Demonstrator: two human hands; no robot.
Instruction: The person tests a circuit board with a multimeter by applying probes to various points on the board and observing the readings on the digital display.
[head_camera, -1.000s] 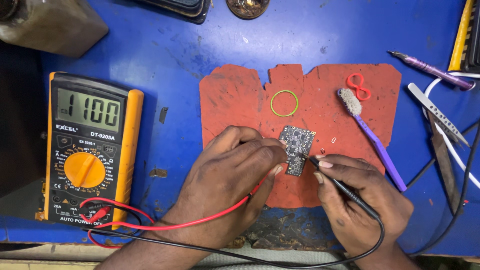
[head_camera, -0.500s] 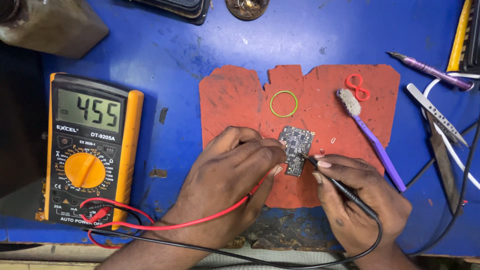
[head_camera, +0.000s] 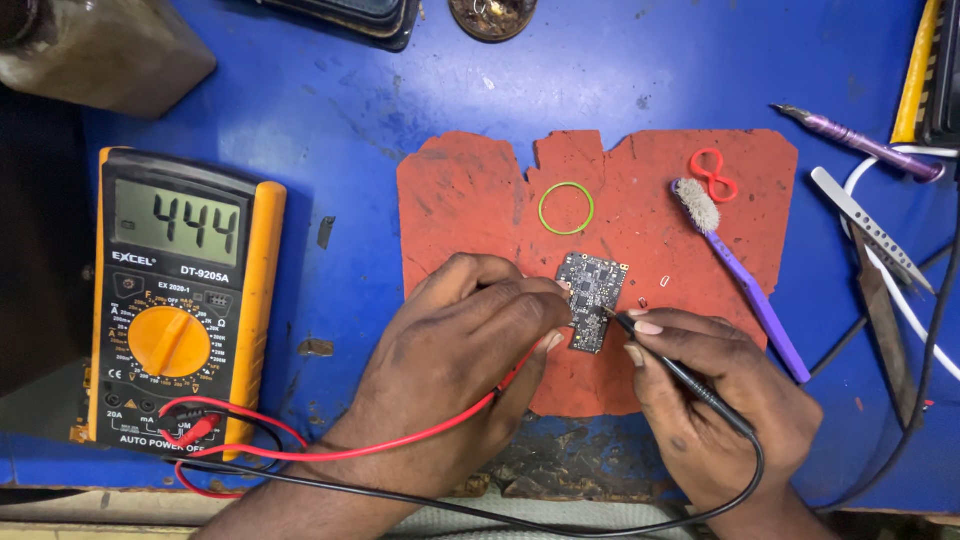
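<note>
The left hand (head_camera: 455, 340) rests on a red work mat (head_camera: 480, 200), its grip pinched on a red probe whose tip is hidden under the fingers; the red lead (head_camera: 400, 445) runs out from beneath the palm. Just beyond that grip, touching the fingertips, lies a small dark circuit board (head_camera: 593, 298), flat on the mat and slightly tilted. The right hand (head_camera: 715, 400) comes in from the other side, its grip closed pen-fashion on a black probe (head_camera: 680, 375) whose point touches the board's near edge. The black lead (head_camera: 480, 510) loops back under both wrists.

Both leads end in the sockets of a digital multimeter (head_camera: 180, 300) with a yellow casing and orange dial, which lies on the blue bench (head_camera: 350, 100) well to the left of the left grip; its display shows digits.

Beyond the board, past both grips, a green rubber band (head_camera: 566, 208) lies on the mat. To the right of the right grip a purple-handled brush (head_camera: 740, 275) lies slantwise across the mat edge, with a red twisted loop (head_camera: 713, 174) just beside its bristles. Farther right are metal tweezers (head_camera: 868, 225) and a purple pen-like tool (head_camera: 860, 142).
</note>
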